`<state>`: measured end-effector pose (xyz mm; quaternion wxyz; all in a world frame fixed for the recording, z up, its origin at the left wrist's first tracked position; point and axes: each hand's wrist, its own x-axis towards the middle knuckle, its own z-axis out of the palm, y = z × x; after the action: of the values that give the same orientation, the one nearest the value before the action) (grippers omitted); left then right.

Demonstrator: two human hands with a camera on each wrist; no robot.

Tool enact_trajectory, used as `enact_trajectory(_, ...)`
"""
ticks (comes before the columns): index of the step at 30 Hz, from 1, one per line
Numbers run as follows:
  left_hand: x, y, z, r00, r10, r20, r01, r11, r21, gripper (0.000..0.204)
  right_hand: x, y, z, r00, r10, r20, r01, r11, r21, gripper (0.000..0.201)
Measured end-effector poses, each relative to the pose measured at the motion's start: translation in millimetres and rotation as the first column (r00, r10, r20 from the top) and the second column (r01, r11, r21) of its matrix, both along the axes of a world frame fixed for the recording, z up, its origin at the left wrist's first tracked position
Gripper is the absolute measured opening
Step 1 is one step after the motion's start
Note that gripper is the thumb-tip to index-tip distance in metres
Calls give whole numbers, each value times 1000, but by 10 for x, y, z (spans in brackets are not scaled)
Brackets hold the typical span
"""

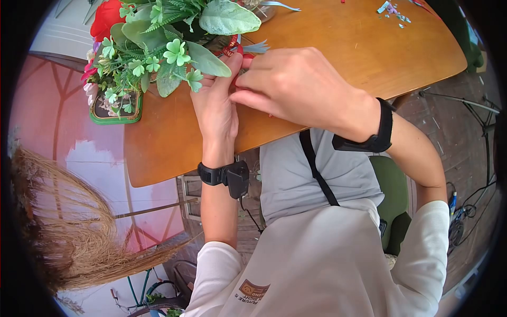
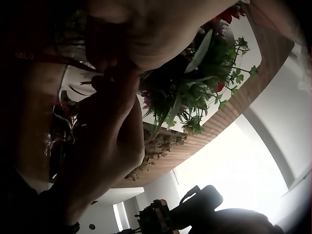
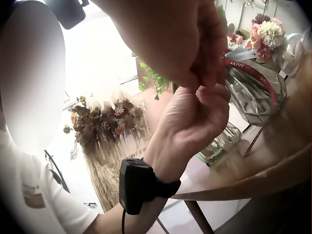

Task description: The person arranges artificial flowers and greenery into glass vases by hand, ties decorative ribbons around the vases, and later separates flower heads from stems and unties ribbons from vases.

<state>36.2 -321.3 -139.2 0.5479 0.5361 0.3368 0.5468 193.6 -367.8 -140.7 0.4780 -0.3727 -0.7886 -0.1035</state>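
A red ribbon with printed lettering (image 1: 231, 50) runs between my two hands at the table's near edge, beside a leafy bouquet (image 1: 153, 47). My left hand (image 1: 216, 108) holds the ribbon between thumb and fingers, palm turned up. From the right, my right hand (image 1: 296, 79) pinches the ribbon with curled fingers close against the left fingertips. In the right wrist view the ribbon (image 3: 251, 71) loops across a faceted glass vase (image 3: 251, 97), and its tail hangs below. A pale blue ribbon (image 3: 241, 52) lies by the vase's neck. The fingertips largely hide the pinched part.
A green-rimmed glass container (image 1: 134, 113) stands left, under the bouquet. Ribbon scraps (image 1: 393, 10) lie on the far right of the wooden table (image 1: 343, 31). Pink and white flowers (image 3: 268, 36) rise beyond the vase. A dried-grass hanging (image 1: 79, 227) is at left.
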Motion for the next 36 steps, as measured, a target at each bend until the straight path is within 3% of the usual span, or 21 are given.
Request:
enact_trajectory(2, -73, 29, -34, 999, -47, 10, 48, 999, -19, 18, 85, -9, 74, 998, 32, -61, -35, 998, -47, 22)
enact_trajectory(4, -105, 17, -29, 996, -91, 18, 92, 995, -42, 21, 217, 86, 98, 973, -28, -230, -40, 958, -285, 24)
enact_trajectory(7, -64, -14, 29, 994, -107, -3, 106, 993, -46, 17, 283, 197, 3, 945, -33, -325, -97, 922, -376, 25)
enact_trajectory(12, -84, -30, 28, 996, -85, 14, 86, 993, -84, 15, 197, 223, -12, 955, -28, -295, -104, 900, -423, 26)
enact_trajectory(14, -89, -30, 16, 996, -84, 13, 84, 993, -79, 15, 185, 204, 52, 971, -38, -235, -91, 852, -515, 25)
enact_trajectory(25, -70, -18, -14, 998, -54, 12, 54, 997, -53, 16, 358, 252, 180, 982, -96, -160, 34, 936, -349, 21)
enact_trajectory(27, -66, -25, -4, 999, -1, -44, 0, 1000, -26, 16, 364, 353, 205, 988, -18, -154, -11, 982, -187, 20)
enact_trajectory(36, -102, -50, 21, 980, 71, -186, -56, 995, 82, 22, 198, 517, 170, 984, 12, -179, -36, 991, -130, 16)
